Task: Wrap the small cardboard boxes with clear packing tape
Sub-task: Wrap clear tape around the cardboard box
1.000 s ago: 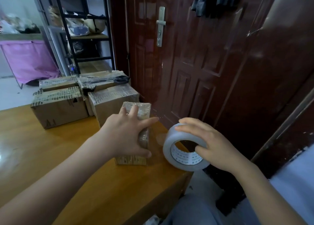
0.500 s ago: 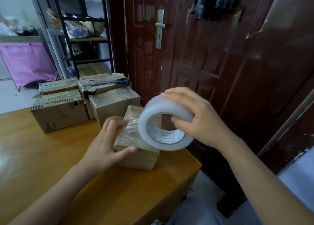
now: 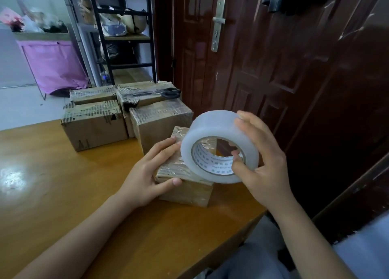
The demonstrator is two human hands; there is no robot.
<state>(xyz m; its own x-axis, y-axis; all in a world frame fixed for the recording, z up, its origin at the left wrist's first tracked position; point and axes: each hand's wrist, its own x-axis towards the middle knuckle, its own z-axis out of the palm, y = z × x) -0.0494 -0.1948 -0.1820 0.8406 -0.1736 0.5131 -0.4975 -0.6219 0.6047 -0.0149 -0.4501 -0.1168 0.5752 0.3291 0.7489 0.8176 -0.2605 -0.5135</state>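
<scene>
A small cardboard box (image 3: 189, 191) partly covered in clear tape lies on the wooden table (image 3: 52, 194) near its right corner. My left hand (image 3: 151, 173) holds the box by its left side, fingers on top and thumb against the front edge. My right hand (image 3: 261, 165) grips a wide roll of clear packing tape (image 3: 210, 131), thumb inside the core and fingers over the outer rim. The roll hangs just above the box's right half and hides part of it.
Several taped cardboard boxes (image 3: 94, 127) stand grouped at the back of the table. Black scissors (image 3: 166, 93) lie on top of one. A dark red door (image 3: 252, 68) stands close on the right, a black shelf rack (image 3: 126, 36) behind. The table edge runs diagonally below the box.
The box went from standing on end to lying flat. My right hand lifted the tape roll off the table edge and brought it over the box.
</scene>
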